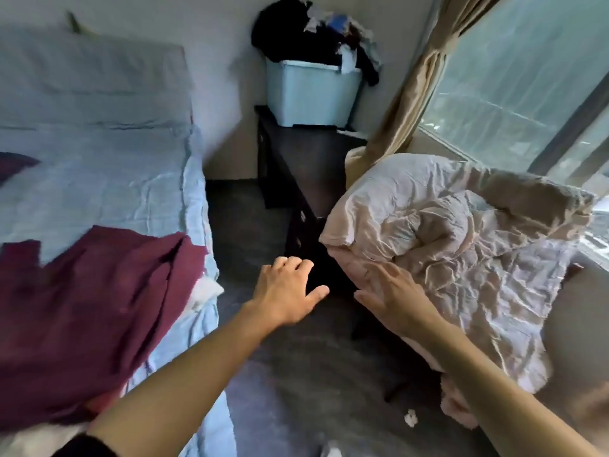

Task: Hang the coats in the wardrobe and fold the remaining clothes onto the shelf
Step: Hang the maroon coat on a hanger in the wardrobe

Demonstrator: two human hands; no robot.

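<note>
A maroon garment [95, 311] lies spread over the near corner of the bed [108, 179] on the left. My left hand [286, 291] hovers over the floor between the bed and a dark table [306, 166], fingers spread, holding nothing. My right hand [395, 298] lies flat with straight fingers against the near edge of a pale pink quilt [454, 239] bunched on the right. A light blue bin [309, 94] on the far end of the table is piled with dark and mixed clothes [306, 31].
A grey carpeted aisle [296, 390] runs between bed and table, with a small white scrap [509, 417] on it. A beige curtain [412, 87] and a large window [527, 77] stand at the right. A second maroon piece [13, 163] shows at the bed's left edge.
</note>
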